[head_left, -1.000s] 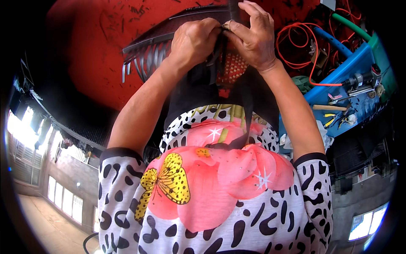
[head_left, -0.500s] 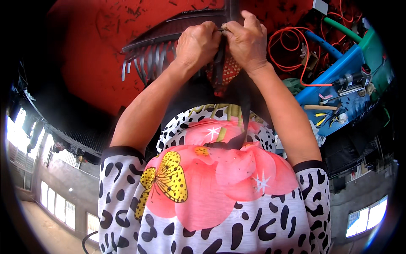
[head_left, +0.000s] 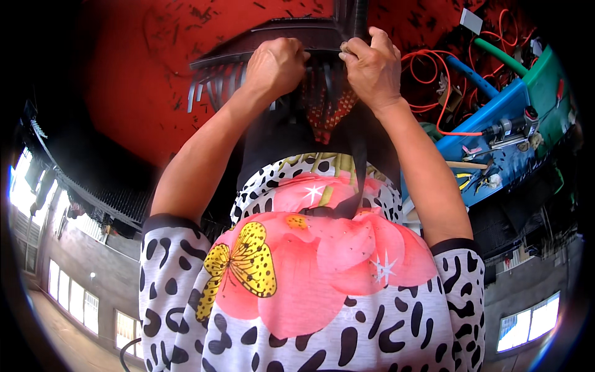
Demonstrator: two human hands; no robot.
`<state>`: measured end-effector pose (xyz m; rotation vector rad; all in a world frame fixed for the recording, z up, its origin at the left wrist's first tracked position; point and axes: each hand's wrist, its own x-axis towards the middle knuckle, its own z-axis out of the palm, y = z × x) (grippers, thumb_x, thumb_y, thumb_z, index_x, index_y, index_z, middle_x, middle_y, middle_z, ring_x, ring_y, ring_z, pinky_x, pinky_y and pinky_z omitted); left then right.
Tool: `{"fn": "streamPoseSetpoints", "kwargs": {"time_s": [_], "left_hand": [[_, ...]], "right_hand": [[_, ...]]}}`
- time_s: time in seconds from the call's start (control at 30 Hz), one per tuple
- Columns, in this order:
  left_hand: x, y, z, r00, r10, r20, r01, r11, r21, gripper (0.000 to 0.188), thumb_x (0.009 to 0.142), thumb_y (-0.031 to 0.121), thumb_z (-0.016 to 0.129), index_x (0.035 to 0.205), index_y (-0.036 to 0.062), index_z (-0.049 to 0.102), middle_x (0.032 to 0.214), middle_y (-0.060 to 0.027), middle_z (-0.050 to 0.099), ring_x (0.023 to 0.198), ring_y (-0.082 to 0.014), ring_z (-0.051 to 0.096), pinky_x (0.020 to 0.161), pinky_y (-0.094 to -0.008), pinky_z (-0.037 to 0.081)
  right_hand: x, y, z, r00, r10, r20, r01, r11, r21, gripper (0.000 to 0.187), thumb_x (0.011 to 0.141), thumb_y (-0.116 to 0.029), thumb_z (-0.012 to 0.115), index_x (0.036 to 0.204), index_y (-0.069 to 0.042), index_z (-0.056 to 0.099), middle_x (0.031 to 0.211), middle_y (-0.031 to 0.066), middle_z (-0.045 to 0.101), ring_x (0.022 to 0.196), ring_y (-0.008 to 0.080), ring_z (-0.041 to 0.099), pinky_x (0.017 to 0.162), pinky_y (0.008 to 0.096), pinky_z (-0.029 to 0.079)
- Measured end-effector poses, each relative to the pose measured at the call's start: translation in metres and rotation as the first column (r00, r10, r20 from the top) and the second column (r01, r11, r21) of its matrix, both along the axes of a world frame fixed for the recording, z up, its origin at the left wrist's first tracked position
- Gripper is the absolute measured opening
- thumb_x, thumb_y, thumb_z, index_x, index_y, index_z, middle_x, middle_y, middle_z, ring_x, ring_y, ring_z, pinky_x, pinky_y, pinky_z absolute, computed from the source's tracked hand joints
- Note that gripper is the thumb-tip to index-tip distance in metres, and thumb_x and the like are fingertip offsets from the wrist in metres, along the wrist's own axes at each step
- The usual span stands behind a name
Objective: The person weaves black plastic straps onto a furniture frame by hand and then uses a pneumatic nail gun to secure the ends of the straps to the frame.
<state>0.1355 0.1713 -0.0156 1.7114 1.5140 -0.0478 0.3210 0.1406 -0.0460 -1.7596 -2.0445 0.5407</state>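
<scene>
A dark brown frame (head_left: pixel 260 38), with a row of flat plastic strips (head_left: pixel 214 87) hanging from its near edge, lies across the top middle. My left hand (head_left: pixel 276 69) is closed at that near edge, over the strips; its fingers curl inward and what they hold is hidden. Beside the frame's upright post (head_left: pixel 352 18), my right hand (head_left: pixel 375 69) pinches with thumb and fingers at the corner. One of its fingers sticks up, and anything in the pinch is too small to make out. The two hands are apart.
Dark scraps litter the red floor (head_left: pixel 136 80). To the right, a blue stool (head_left: pixel 474 170) carries an air tool (head_left: pixel 511 127), a wooden-handled tool (head_left: pixel 468 165) and yellow-handled pliers (head_left: pixel 463 180). An orange hose (head_left: pixel 441 118) coils beyond it, next to a green stool (head_left: pixel 555 102).
My hands, close together before, have drawn apart: the left went left and slightly down, the right moved a little right. The frame and its strips have shifted slightly to the right.
</scene>
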Motion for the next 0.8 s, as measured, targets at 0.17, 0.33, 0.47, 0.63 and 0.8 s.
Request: {"fn": "streamPoseSetpoints", "kwargs": {"time_s": [0.17,0.33,0.47,0.63,0.8], "left_hand": [[-0.003,0.001,0.002,0.999,0.028,-0.031,-0.03,0.998,-0.061,0.023,0.081,0.022,0.057,0.078,0.0004,0.064,0.079,-0.024,0.062,0.079,-0.0417,0.06,0.072,-0.0475,0.047],[-0.012,-0.006,-0.01,1.0,-0.006,-0.023,0.008,0.997,0.079,0.027,0.084,0.024,0.057,0.075,-0.0009,0.061,0.068,-0.0221,0.059,0.072,-0.0389,0.06,0.066,-0.0443,0.047],[-0.01,-0.006,-0.011,0.995,-0.006,-0.097,0.016,0.995,0.099,0.028,0.083,0.025,0.058,0.074,-0.001,0.062,0.068,-0.0224,0.059,0.072,-0.0397,0.06,0.066,-0.0453,0.047],[-0.006,-0.002,-0.005,0.993,0.006,-0.117,0.004,0.996,0.085,0.029,0.083,0.026,0.058,0.073,-0.001,0.062,0.069,-0.0223,0.059,0.072,-0.0401,0.06,0.066,-0.046,0.047],[0.002,0.001,0.007,0.991,0.004,-0.133,-0.001,1.0,0.018,0.026,0.082,0.025,0.056,0.078,0.0007,0.063,0.078,-0.024,0.062,0.08,-0.0419,0.06,0.072,-0.0473,0.048]], "right_hand": [[-0.001,0.001,0.003,1.0,0.016,0.005,-0.016,1.0,-0.016,0.012,0.069,-0.017,0.07,0.08,-0.015,0.066,0.1,0.0153,0.055,0.093,0.031,0.055,0.078,0.0432,0.04],[-0.001,0.001,0.004,1.0,0.031,0.007,-0.03,0.999,-0.016,0.013,0.069,-0.018,0.07,0.08,-0.015,0.066,0.1,0.0148,0.055,0.092,0.0307,0.055,0.078,0.0434,0.04],[-0.001,0.001,0.004,0.999,0.037,0.018,-0.037,0.999,-0.017,0.013,0.069,-0.018,0.07,0.08,-0.015,0.066,0.1,0.0149,0.055,0.092,0.0306,0.056,0.078,0.0435,0.04],[0.004,0.002,0.006,0.997,0.06,0.042,-0.062,0.998,0.03,0.014,0.069,-0.019,0.07,0.082,-0.016,0.065,0.099,0.0154,0.055,0.092,0.0312,0.056,0.079,0.0438,0.04],[0.013,0.003,0.016,0.997,0.072,0.031,-0.073,0.996,0.041,0.014,0.069,-0.019,0.07,0.082,-0.017,0.065,0.098,0.0158,0.055,0.091,0.0317,0.056,0.078,0.0435,0.04]]}}
